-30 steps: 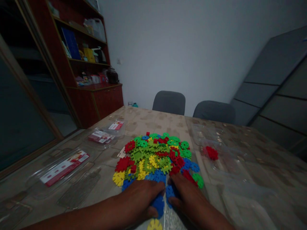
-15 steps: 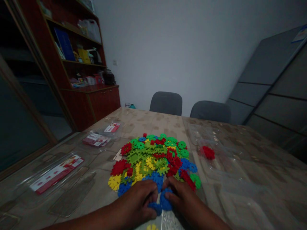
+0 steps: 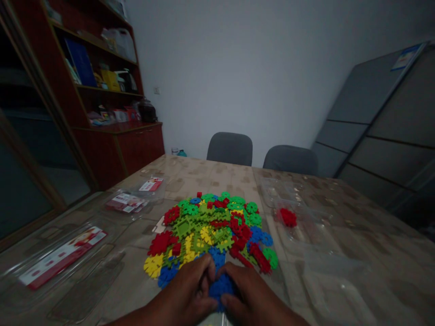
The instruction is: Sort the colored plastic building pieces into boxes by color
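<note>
A pile of flat plastic gear-shaped pieces (image 3: 210, 226) in red, green, yellow and blue lies spread on the table (image 3: 340, 213) in front of me. My left hand (image 3: 188, 294) and my right hand (image 3: 249, 296) meet at the near edge of the pile. Both have their fingers curled round blue pieces (image 3: 220, 286) held between them. A single red piece (image 3: 288, 217) lies apart to the right, inside a clear plastic tray.
Clear plastic packages with red-and-white cards (image 3: 61, 257) lie on the left of the table, more clear trays (image 3: 336, 290) on the right. Two grey chairs (image 3: 230, 148) stand at the far side. A wooden shelf cabinet (image 3: 102, 95) fills the left wall.
Both hands have drawn together and pulled back toward me, from lying over the blue pieces to gripping them between the fingers. The camera has tilted up slightly.
</note>
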`<state>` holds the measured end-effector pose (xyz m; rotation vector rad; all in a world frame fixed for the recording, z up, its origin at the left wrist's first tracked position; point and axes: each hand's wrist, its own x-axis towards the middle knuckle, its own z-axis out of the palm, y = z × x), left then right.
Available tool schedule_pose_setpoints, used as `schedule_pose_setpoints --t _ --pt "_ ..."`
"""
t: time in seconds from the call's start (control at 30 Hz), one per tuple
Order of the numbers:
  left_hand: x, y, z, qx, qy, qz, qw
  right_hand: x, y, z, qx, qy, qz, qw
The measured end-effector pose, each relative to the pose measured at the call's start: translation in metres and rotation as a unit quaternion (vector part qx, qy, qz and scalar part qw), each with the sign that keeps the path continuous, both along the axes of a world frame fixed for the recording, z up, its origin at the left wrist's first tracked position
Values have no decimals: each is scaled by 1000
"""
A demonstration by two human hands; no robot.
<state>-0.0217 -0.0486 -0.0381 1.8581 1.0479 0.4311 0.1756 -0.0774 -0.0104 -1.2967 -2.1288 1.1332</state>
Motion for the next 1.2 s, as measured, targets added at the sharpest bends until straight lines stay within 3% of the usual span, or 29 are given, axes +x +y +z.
schedule_pose_setpoints --t 0.17,0.3,0.47,0.57,0.7,0.93,1.2 --pt "-8 -2 8 67 -38 -10 997 32 -2 45 34 -94 -78 992" --pt "-11 0 19 108 -19 -21 994 93 0 75 137 -144 -175 964" --pt "-14 9 32 89 10 -11 996 185 -6 86 154 -216 -256 930" --pt "-17 14 34 97 8 -12 995 215 -9 88 144 -221 -290 920" --pt "-17 16 34 111 9 -18 994 219 -7 86 143 -203 -285 926" --pt "-24 20 29 151 6 -32 988 208 -5 73 59 -237 -199 949" --pt "-40 37 39 201 -9 -26 979 213 4 64 89 -241 -263 930"
